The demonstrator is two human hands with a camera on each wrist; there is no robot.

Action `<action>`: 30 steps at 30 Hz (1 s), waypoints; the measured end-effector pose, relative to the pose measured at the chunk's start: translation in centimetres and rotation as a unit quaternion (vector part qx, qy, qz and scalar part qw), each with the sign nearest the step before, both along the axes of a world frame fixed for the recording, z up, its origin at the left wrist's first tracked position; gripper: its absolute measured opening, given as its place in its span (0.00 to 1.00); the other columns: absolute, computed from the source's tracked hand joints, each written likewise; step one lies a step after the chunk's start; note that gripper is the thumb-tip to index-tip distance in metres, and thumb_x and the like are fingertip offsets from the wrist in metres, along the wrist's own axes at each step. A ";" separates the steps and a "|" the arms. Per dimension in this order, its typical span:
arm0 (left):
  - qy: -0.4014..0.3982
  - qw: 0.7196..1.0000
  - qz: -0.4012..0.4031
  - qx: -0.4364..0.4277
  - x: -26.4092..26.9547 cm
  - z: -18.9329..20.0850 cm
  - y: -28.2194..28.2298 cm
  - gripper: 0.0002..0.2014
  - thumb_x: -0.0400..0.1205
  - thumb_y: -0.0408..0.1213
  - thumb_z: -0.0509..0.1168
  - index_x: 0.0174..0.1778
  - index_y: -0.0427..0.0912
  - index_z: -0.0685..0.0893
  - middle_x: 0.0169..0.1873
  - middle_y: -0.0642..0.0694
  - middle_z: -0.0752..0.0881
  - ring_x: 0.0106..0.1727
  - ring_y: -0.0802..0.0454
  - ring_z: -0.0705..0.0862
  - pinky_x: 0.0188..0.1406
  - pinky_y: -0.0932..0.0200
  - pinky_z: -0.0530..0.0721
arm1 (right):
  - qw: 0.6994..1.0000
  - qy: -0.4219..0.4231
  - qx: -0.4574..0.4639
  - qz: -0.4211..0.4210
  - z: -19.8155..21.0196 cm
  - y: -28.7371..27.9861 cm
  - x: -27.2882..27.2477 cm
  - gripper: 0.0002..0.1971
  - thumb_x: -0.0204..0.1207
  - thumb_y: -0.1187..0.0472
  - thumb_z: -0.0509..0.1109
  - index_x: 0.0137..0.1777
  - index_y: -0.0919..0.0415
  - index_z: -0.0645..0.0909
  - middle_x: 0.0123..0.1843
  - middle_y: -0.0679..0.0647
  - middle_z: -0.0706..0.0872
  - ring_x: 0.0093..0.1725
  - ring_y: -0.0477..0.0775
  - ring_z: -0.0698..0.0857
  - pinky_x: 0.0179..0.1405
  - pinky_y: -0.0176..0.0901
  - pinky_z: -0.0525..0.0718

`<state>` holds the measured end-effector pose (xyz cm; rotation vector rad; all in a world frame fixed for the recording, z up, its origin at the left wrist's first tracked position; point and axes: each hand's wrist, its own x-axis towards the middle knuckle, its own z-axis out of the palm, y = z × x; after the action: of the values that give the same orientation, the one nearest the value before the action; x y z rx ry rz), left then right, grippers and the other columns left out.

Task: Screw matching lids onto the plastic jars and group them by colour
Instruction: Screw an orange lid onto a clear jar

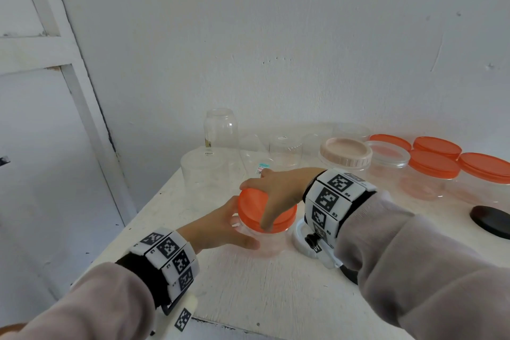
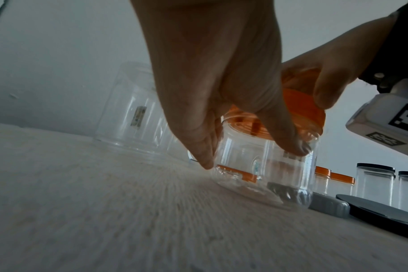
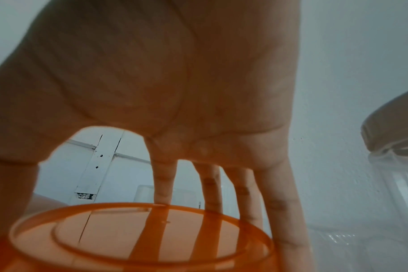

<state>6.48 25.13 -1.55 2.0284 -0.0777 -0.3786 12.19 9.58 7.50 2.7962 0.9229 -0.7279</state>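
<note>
A clear plastic jar (image 1: 266,244) stands on the white table (image 1: 248,298) in front of me. My left hand (image 1: 242,232) grips its side, thumb toward me and fingers round the far side. An orange lid (image 1: 252,208) sits on the jar's mouth. My right hand (image 1: 259,201) arches over the lid, thumb on the near rim and fingers curled over the far rim. The left wrist view shows the left fingers (image 2: 205,158) against the jar wall (image 2: 245,165) below the lid (image 2: 300,104). In the right wrist view the lid (image 3: 138,235) sits under my right palm.
Several lidless clear jars (image 1: 220,130) stand at the back by the wall. To the right are a pink-lidded jar (image 1: 346,156), orange-lidded jars (image 1: 433,165) and a loose black lid (image 1: 491,221). A white lid (image 1: 298,237) lies under my right wrist. The table's left edge is close.
</note>
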 end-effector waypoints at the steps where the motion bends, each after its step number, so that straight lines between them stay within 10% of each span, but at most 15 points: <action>1: -0.001 1.000 -0.002 0.000 0.0 0.0 0.0 0.52 0.69 0.35 0.81 0.83 0.54 0.56 0.77 0.56 0.70 0.78 0.54 0.69 0.79 0.49 0.69 | 1.000 -0.003 -0.002 0.006 0.0 0.0 0.0 0.50 0.58 0.38 0.76 0.78 0.27 0.51 0.73 0.47 0.62 0.67 0.60 0.71 0.60 0.61 0.80; 19: -0.013 1.000 -0.018 -0.010 0.0 -0.5 0.2 0.53 0.67 0.34 0.82 0.84 0.52 0.56 0.78 0.54 0.70 0.79 0.53 0.69 0.80 0.48 0.68 | 0.999 -0.007 0.006 0.050 0.1 -0.4 0.0 0.47 0.63 0.39 0.78 0.78 0.31 0.55 0.67 0.43 0.65 0.65 0.54 0.71 0.60 0.57 0.78; 25: -0.016 1.000 -0.004 0.008 0.0 -0.5 0.1 0.51 0.68 0.36 0.82 0.82 0.51 0.58 0.76 0.53 0.73 0.76 0.52 0.73 0.77 0.49 0.72 | 0.999 -0.034 0.035 -0.003 -0.3 -0.7 -0.3 0.50 0.60 0.21 0.68 0.80 0.42 0.60 0.71 0.48 0.73 0.33 0.41 0.75 0.31 0.40 0.73; 30: -0.014 1.000 -0.001 0.011 0.0 -0.6 0.1 0.51 0.67 0.37 0.83 0.82 0.52 0.59 0.76 0.53 0.73 0.76 0.52 0.73 0.77 0.49 0.72 | 0.999 -0.037 -0.012 -0.003 0.1 -0.4 -0.5 0.55 0.58 0.21 0.69 0.83 0.40 0.52 0.80 0.49 0.66 0.72 0.58 0.73 0.63 0.54 0.75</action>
<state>6.52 25.26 -2.15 2.0554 -0.0927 -0.3526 11.70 9.15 7.58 2.7856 0.8867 -0.6281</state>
